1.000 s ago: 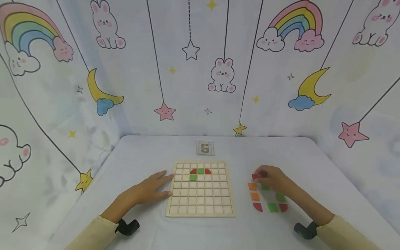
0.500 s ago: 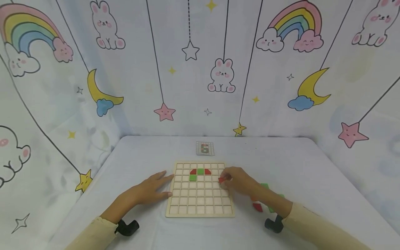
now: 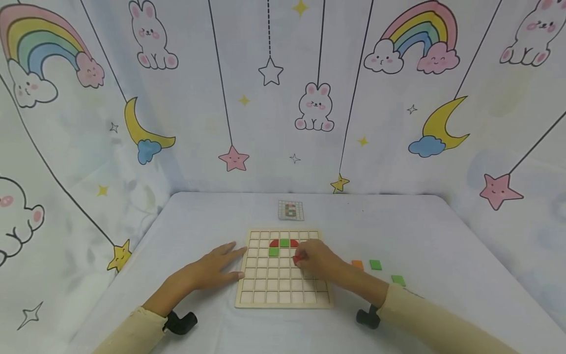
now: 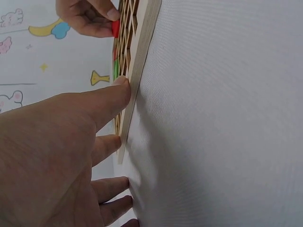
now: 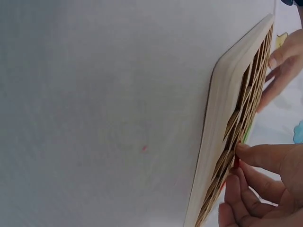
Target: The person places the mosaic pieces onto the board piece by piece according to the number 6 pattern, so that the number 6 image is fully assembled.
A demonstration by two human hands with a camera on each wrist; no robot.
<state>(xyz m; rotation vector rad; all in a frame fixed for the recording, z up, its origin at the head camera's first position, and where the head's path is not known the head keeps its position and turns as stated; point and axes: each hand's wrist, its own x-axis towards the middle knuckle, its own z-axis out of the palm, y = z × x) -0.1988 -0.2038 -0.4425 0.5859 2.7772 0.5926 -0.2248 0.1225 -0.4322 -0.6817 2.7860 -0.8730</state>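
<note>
A wooden grid board [image 3: 261, 298] lies on the white cloth. My right hand [image 3: 319, 258] pinches a red tile [image 3: 297, 260] between thumb and fingers, over the right-middle cells; the right wrist view shows the tile [image 5: 237, 161] edge-on close to the grid. Set in the upper cells are a red rounded tile [image 3: 274, 243], a green square tile [image 3: 284, 243], another red rounded tile [image 3: 294, 243] and, one row lower, a second green square [image 3: 273, 251]. My left hand [image 3: 212, 268] rests with fingers spread, its thumb and index fingertip touching the board's left edge.
Right of the board lie an orange tile [image 3: 357, 265], a green tile [image 3: 375, 265] and another green tile [image 3: 398, 280]; my right forearm hides the area in front of them. Behind the board is a small pattern card [image 3: 291, 210]. A printed curtain [image 3: 194, 98] stands behind the table.
My right hand has carried the red tile from the loose tiles on the right leftward to over the board. The left hand has stayed at the board's edge.
</note>
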